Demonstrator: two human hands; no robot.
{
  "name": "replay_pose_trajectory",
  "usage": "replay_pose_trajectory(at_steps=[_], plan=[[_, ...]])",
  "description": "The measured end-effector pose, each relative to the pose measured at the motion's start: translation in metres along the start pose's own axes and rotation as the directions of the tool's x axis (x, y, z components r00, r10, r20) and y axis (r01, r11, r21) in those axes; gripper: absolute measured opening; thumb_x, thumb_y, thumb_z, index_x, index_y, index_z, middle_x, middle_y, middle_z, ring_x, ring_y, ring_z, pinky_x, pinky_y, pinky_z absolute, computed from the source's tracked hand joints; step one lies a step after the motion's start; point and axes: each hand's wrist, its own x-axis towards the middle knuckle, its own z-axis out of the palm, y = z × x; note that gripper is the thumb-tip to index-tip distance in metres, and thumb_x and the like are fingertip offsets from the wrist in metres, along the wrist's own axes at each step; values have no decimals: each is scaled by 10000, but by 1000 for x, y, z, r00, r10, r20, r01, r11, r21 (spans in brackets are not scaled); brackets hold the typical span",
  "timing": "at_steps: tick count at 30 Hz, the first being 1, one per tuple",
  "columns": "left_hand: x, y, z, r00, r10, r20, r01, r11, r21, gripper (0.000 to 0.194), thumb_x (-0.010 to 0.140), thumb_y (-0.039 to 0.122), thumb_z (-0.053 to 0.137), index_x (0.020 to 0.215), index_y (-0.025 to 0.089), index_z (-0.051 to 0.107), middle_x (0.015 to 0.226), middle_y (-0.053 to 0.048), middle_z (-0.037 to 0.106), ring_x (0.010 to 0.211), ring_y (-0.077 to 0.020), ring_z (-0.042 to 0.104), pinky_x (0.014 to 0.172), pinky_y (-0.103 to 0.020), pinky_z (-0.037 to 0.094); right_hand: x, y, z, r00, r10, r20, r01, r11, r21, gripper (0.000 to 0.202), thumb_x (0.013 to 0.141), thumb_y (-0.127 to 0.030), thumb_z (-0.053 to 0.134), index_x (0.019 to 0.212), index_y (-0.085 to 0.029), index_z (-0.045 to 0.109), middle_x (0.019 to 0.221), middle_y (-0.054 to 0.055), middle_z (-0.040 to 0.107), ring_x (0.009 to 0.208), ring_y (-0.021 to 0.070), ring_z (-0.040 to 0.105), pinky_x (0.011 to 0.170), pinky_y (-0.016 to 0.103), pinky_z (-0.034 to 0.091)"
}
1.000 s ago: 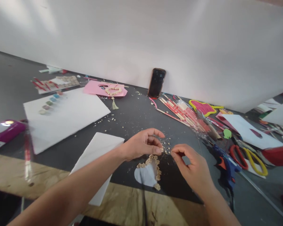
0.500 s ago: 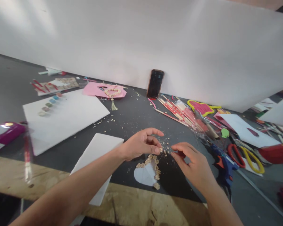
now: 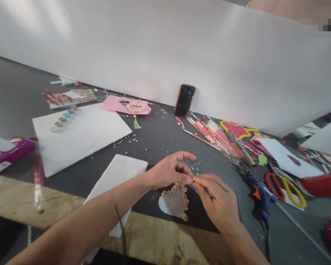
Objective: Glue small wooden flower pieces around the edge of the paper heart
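Pinching at the fingertips, left hand [image 3: 165,172] has thumb and finger closed on what looks like a tiny bit [image 3: 192,179], too small to identify. Right hand [image 3: 219,195] meets it tip to tip, thumb and index pressed together; cannot tell whether they grip anything. Fingertip pinches suit so slight a piece. Cutout [image 3: 171,205] lies flat on the table [image 3: 157,134], just on the wearer's side of the hands, likely for easy reach; clumps [image 3: 185,202] line its far and right edges. Glue gun [image 3: 262,195] rests farther right, nozzle away. Phone [image 3: 184,100] leans on the wall [image 3: 143,48], presumably to stay upright.
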Motion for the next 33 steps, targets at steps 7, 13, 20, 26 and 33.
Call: replay_pose_trajectory(at_steps=[7, 13, 20, 26, 33], plan=[[1, -3, -1, 1000, -1, -14, 1, 1000, 3, 585, 650, 173, 775, 1156, 177, 482, 726, 19, 638, 645, -89, 581, 632, -222, 422, -2, 3, 1, 997, 75, 30, -76, 997, 19, 146, 839, -157, 600, 965, -213, 648, 867, 33, 683, 730, 121, 644, 666, 224, 528], [1, -4, 0, 1000, -15, -6, 15, 1000, 2, 615, 630, 179, 788, 1166, 186, 487, 716, 22, 633, 643, -92, 588, 641, -227, 434, -3, 4, 1, 997, 72, 35, -74, 995, 72, 163, 843, -135, 590, 963, -228, 649, 899, 21, 678, 796, 115, 645, 721, 205, 517], [8, 3, -10, 900, 165, -404, -156, 986, 56, 332, 774, 356, 660, 1010, 150, 550, 645, 20, 588, 595, -87, 558, 624, -230, 461, -8, 16, 3, 962, 264, 67, -271, 950, 153, 108, 836, -211, 601, 921, -230, 666, 878, 21, 668, 753, 119, 630, 677, 214, 516], [15, 9, -33, 663, 341, -666, -333, 932, 145, 211, 813, 288, 608, 972, 165, 543, 728, 21, 564, 553, -48, 476, 558, -180, 419, 0, 22, -15, 897, 440, -55, -436, 897, 71, 177, 812, -341, 607, 906, -209, 677, 837, 27, 679, 654, 133, 616, 624, 245, 512], [19, 5, -35, 611, 401, -682, -389, 903, 182, 219, 812, 273, 590, 994, 171, 522, 785, 16, 510, 611, -65, 477, 556, -185, 423, 34, 38, -16, 880, 402, 255, -390, 916, -98, 241, 820, -360, 556, 937, -191, 682, 878, 48, 691, 702, 154, 625, 649, 282, 508]])
